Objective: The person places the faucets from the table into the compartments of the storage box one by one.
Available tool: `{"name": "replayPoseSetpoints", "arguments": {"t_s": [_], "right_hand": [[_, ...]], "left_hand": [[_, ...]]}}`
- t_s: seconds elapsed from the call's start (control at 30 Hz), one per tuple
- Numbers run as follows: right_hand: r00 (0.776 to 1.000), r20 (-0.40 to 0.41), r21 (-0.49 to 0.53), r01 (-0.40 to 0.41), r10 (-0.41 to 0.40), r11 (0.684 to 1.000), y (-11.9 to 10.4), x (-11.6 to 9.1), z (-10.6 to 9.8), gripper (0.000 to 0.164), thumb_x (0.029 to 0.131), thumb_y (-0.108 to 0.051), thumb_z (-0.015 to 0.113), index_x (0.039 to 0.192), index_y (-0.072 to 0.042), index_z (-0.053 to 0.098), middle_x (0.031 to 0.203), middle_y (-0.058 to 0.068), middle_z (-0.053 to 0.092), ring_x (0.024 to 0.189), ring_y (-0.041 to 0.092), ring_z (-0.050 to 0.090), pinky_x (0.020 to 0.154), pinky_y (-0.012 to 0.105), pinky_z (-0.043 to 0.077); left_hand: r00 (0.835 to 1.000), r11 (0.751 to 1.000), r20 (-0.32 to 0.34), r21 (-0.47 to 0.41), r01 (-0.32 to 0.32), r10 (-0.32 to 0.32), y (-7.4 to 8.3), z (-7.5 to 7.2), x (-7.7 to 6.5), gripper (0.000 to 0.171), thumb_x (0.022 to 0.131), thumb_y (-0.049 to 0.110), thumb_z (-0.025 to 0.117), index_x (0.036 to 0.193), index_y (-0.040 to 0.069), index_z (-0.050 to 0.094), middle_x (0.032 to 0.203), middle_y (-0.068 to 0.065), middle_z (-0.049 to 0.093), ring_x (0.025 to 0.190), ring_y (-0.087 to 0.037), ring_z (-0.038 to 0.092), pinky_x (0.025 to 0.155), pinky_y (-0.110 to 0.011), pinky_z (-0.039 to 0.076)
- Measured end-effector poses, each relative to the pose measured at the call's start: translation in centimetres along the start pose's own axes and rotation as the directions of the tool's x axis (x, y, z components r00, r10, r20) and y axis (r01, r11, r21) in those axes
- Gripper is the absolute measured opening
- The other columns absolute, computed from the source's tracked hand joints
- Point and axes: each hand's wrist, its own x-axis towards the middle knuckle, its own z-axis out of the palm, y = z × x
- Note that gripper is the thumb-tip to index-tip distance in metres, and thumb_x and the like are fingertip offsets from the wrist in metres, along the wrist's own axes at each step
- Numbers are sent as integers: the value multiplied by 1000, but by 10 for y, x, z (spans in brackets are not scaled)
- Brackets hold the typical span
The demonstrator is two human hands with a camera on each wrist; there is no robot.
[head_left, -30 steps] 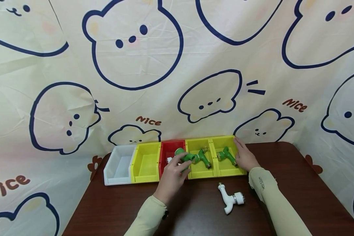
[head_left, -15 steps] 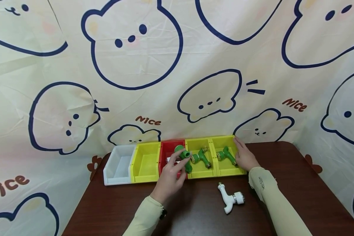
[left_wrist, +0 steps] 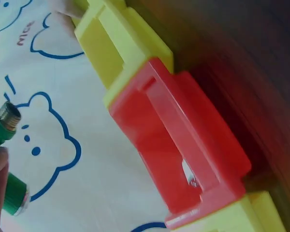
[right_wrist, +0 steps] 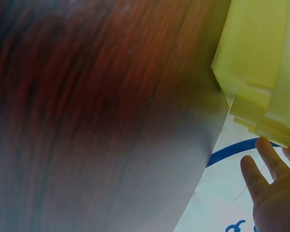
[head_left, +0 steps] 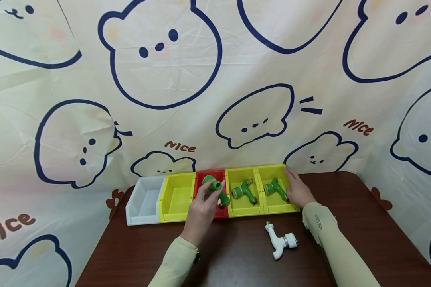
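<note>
My left hand (head_left: 200, 211) pinches a green faucet (head_left: 223, 198) above the red bin (head_left: 220, 175). In the left wrist view the faucet's threaded metal end (left_wrist: 9, 115) points up, and part of its body is hidden by fingers. A small part of a white object (left_wrist: 188, 173) shows inside the red bin. My right hand (head_left: 301, 192) rests against the right wall of the end yellow bin, its fingers (right_wrist: 269, 157) extended along the edge. That bin holds a green faucet (head_left: 275, 189); another green faucet (head_left: 246, 192) lies in the yellow bin beside it.
A white faucet (head_left: 281, 241) lies on the dark wooden table (head_left: 244, 263) in front of the bins. To the left of the red bin stand a yellow bin (head_left: 177, 217) and a white bin (head_left: 143, 220). A printed cloth (head_left: 258, 67) hangs behind the table.
My left hand has shifted slightly left with the green faucet, which has turned and moved away from the faucet in the neighbouring yellow bin. My right hand has stayed in place.
</note>
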Motion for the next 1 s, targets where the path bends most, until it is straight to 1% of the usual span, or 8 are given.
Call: {"name": "replayPoseSetpoints", "arguments": {"t_s": [0.1,0.2,0.27,0.33,0.43,0.6,0.73,1.0], "right_hand": [[1000,-2,-3,2,-2,1000,0,0,0,67,102,-1,38,166,-5,16,173,16,13,154,46,26,112,62,41],[1000,-5,-3,5,-5,1000,0,0,0,68,102,-1,38,166,-5,16,173,16,13,153,46,26,112,62,42],[1000,-6,-1,6,-6,1000,0,0,0,68,102,-1,38,166,-4,16,173,16,13,153,47,26,112,62,42],[1000,-6,0,7,-7,1000,0,0,0,68,102,-1,38,166,-4,16,173,17,13,153,47,26,112,62,41],[1000,-4,1,7,-7,1000,1,1,0,68,102,-1,38,166,-4,16,173,17,13,153,47,26,112,62,41],[1000,-5,3,7,-7,1000,2,0,0,68,102,-1,38,166,-4,16,173,17,12,154,47,25,113,63,40],[1000,-7,1,6,-6,1000,2,0,0,68,102,-1,39,166,-4,16,173,17,13,154,47,25,113,63,41],[1000,1,-1,2,-2,1000,1,0,0,68,102,-1,38,166,-5,16,174,16,12,153,47,26,112,62,41]], "left_hand": [[998,999,-54,40,-9,11,-2,-1,-1,66,79,-7,85,138,16,67,130,-19,62,89,-23,72,77,-33,63],[994,996,-109,84,-12,22,-4,-3,-2,43,93,4,76,134,17,71,127,-18,66,88,-25,69,76,-36,63],[991,993,-132,119,-10,25,-4,-4,-2,33,100,12,69,132,19,72,126,-16,68,89,-26,68,73,-37,62],[991,989,-135,148,-3,23,-5,-5,-2,30,102,15,66,131,20,73,126,-14,69,91,-26,69,73,-37,60],[994,982,-109,189,5,16,-6,-7,-4,38,95,11,75,131,22,73,129,-12,70,97,-27,67,77,-39,58],[998,975,-60,220,14,0,-10,-9,-5,57,78,4,90,130,22,74,131,-12,70,116,-30,65,94,-46,56],[999,979,-38,202,29,-22,-13,-8,-3,59,78,1,89,131,20,73,129,-15,69,122,-31,66,103,-52,54],[996,971,32,228,71,-81,-22,-14,-2,69,76,-4,89,137,22,69,133,-16,65,122,-34,61,99,-52,57]]}}
